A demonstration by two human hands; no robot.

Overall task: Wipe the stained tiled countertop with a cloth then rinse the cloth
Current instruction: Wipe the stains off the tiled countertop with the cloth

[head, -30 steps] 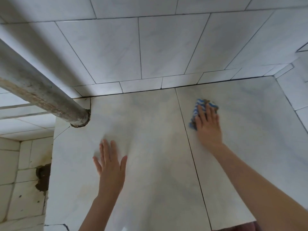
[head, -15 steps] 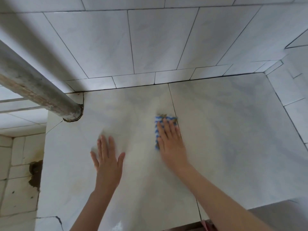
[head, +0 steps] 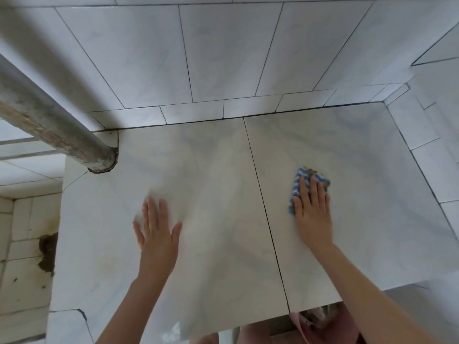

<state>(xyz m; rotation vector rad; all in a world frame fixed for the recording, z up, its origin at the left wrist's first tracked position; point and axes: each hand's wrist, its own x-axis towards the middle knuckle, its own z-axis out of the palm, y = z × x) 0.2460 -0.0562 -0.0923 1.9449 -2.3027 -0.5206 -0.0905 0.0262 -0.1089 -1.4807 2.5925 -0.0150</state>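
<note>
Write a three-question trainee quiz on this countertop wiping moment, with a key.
1. True or false: the left hand lies flat on the countertop, holding nothing.
2. The cloth under the right hand sits where relative to the dark tile joint? A: left of it. B: right of it. C: across it.
3. Fill in: the pipe meets the countertop at its far ____ corner.
Key: 1 true; 2 B; 3 left.

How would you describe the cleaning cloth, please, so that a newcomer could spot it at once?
Start at the pale tiled countertop, split by a dark grout line. On the tile right of it, the right hand presses flat on the cloth. Its blue-and-white zigzag stripes are the only bright colour there.
</note>
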